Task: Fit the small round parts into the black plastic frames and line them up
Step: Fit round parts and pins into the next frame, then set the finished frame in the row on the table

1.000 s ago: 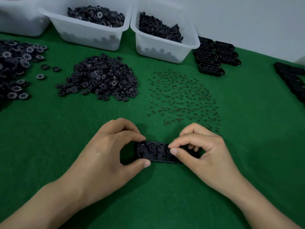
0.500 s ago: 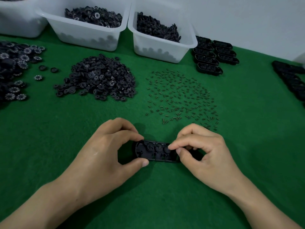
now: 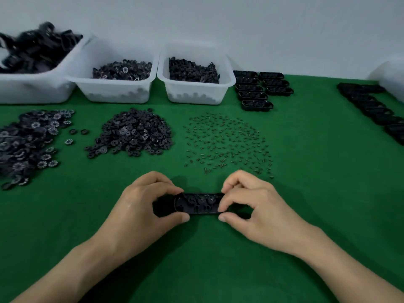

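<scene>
Soft, even light falls from above, fairly dim, with no glare on the green worktop (image 3: 306, 193). Faint, diffuse shadows pool under the left hand (image 3: 144, 206) and the right hand (image 3: 258, 213) and beneath the forearms. The bin (image 3: 32, 88) at the worktop's far left corner is smeared by motion blur. Wide-angle distortion bends the worktop's far edge, and fine detail looks soft throughout.

Both forearms reach in from the tabletop's near edge. The left hand (image 3: 142, 206) and right hand (image 3: 258, 206) face each other, each with thumb and forefinger pinched together.
</scene>
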Demonstrator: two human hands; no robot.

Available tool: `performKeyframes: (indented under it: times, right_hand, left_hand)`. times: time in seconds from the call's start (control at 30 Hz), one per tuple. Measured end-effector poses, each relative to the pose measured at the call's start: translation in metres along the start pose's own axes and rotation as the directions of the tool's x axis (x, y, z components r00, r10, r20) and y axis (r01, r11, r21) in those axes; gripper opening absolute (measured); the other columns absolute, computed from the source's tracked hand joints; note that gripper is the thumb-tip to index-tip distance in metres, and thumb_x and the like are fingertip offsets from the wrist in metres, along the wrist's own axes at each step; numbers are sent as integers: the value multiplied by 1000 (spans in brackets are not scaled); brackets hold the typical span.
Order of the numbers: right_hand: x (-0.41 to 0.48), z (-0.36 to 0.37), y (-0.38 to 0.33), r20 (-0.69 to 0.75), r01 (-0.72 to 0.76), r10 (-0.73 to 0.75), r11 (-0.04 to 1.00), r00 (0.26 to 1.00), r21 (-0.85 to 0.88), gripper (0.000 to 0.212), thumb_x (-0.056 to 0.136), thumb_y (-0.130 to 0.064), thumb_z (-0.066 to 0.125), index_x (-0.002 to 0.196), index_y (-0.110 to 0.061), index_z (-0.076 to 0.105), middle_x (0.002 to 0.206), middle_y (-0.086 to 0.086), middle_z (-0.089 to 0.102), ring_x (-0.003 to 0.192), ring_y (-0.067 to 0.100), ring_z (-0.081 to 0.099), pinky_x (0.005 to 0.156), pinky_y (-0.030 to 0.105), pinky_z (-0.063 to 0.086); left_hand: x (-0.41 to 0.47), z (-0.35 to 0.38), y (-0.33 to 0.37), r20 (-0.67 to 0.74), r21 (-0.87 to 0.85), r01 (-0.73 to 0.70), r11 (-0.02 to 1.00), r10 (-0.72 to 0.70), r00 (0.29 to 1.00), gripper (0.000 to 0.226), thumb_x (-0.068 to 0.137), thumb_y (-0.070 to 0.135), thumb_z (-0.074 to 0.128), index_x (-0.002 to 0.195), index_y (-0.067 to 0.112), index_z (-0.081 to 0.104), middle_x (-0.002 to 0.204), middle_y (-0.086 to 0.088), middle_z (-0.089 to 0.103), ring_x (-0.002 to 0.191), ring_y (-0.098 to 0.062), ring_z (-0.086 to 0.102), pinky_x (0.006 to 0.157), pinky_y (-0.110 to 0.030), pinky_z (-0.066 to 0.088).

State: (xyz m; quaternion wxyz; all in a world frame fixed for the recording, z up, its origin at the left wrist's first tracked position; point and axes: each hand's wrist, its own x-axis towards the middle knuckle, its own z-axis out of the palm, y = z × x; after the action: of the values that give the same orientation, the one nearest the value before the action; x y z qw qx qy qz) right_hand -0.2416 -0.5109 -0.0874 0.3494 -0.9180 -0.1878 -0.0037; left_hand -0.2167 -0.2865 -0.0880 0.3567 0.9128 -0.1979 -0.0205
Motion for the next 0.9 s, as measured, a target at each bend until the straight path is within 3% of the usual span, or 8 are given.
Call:
performKeyframes:
  times: [0.1,0.2,0.33,0.4,0.53,0.6,0.7,0.9]
  right_hand:
    - [-2,-4,1,-40,11,-12,1000,999,-9,8,77,-20,73,76,-26,67,94,-12,51,82,7,53,74,19,44]
    - [3,-26,13,-157,7,-18,997,987,-70,7,77,-19,73,75,-22,68,94,-10,54,86,4,53,74,11,40]
    - [14,-67,49,-287,-78,34,987,957,-140,6,75,-15,75,73,-18,70,94,-8,59,88,-1,55,80,6,37]
    - [21,-85,72,-327,-124,64,978,943,-168,7,75,-14,75,73,-18,71,94,-10,59,87,-3,55,82,6,35]
    - [41,-119,127,-406,-224,133,957,904,-186,6,74,-12,75,74,-17,72,91,-8,62,83,-4,53,80,-1,33]
    - [55,-135,155,-445,-254,147,948,883,-191,6,74,-11,75,74,-15,72,90,-6,64,78,-9,50,77,1,34]
    - [77,-157,194,-503,-289,170,943,847,-168,6,74,-8,75,72,-13,72,87,-2,67,71,-9,50,77,15,44]
    - [117,-181,246,-521,-315,201,939,830,-139,6,73,-5,74,71,-9,72,87,4,69,78,13,60,81,29,50]
  left_hand:
    - [4,-3,12,-28,9,17,1000,-17,999,46,60,43,74,103,28,68,84,16,58,82,1,52,69,-8,41]
    - [27,-2,36,-81,-117,15,993,-25,996,41,59,33,78,99,30,68,73,3,61,70,-8,55,63,-15,46]
    - [82,15,61,24,-355,135,925,-135,991,29,75,14,73,101,24,64,86,4,67,73,-1,63,63,-8,48]
    - [113,28,73,137,-504,226,833,-181,974,24,84,7,63,107,14,62,93,3,68,81,-4,66,72,-14,51]
    - [179,56,97,361,-741,421,523,-219,907,34,93,3,46,126,-1,46,118,-14,59,98,-20,63,82,-27,51]
    - [213,68,108,432,-804,481,350,-213,876,46,94,19,46,132,-5,37,132,-23,47,108,-30,57,87,-34,48]
    - [262,81,121,495,-837,526,151,-197,846,72,91,50,39,136,-6,29,143,-28,30,126,-39,39,98,-44,38]
    - [322,95,138,538,-838,545,22,-133,833,95,84,72,23,142,-3,15,150,-26,11,138,-39,16,109,-50,20]
